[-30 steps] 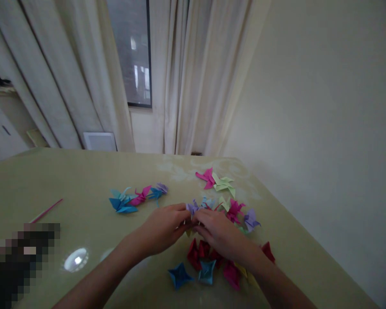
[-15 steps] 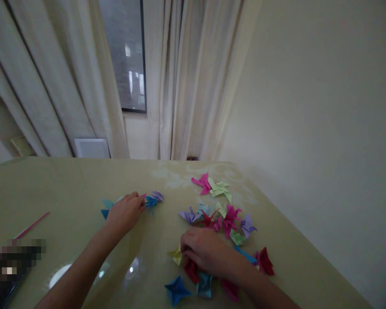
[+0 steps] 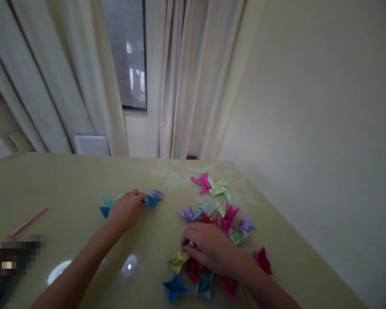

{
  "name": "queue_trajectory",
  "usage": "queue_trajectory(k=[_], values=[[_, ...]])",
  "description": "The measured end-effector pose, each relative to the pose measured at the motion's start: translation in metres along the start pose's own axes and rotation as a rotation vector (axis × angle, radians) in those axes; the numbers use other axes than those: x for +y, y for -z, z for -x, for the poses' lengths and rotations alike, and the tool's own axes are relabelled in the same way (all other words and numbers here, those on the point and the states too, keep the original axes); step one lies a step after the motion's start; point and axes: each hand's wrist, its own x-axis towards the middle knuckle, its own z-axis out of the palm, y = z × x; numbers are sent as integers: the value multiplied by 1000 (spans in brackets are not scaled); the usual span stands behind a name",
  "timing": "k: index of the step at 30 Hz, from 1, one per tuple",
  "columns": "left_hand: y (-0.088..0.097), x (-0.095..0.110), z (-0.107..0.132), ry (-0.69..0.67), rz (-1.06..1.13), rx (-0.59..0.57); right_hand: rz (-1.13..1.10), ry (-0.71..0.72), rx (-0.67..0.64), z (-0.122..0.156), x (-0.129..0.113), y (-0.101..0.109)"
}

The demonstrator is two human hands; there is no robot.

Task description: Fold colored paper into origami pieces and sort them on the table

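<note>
My left hand (image 3: 125, 209) rests on a row of folded paper birds (image 3: 149, 199) in blue, pink and purple, its fingers curled over them. My right hand (image 3: 207, 248) lies palm down on a heap of coloured origami pieces (image 3: 227, 216), fingers bent around the near edge of the heap. A yellow folded star (image 3: 177, 260) sits just left of its fingertips. A blue star (image 3: 174, 289), a teal star (image 3: 205, 285) and red pieces (image 3: 191, 269) lie below the hand. What the right fingers hold, if anything, is hidden.
The olive table (image 3: 67, 189) runs back to white curtains (image 3: 193, 77) and a window (image 3: 128, 51). A pink and pale green origami pair (image 3: 212, 185) lies farther back. A pink stick (image 3: 30, 220) lies at the left. A plain wall (image 3: 324, 128) borders the right.
One second ago both hands met at the heap. My left hand then moved left onto the row of paper birds. My right hand slid toward me, and the yellow star now lies uncovered.
</note>
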Motion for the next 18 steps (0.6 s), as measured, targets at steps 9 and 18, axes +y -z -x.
queue_trajectory(k=[9,18], values=[[48,67,28,-467,147,86,24,-60,387,-3,-2,1],[51,105,51,-573,252,192,50,-83,312,2,-2,13]])
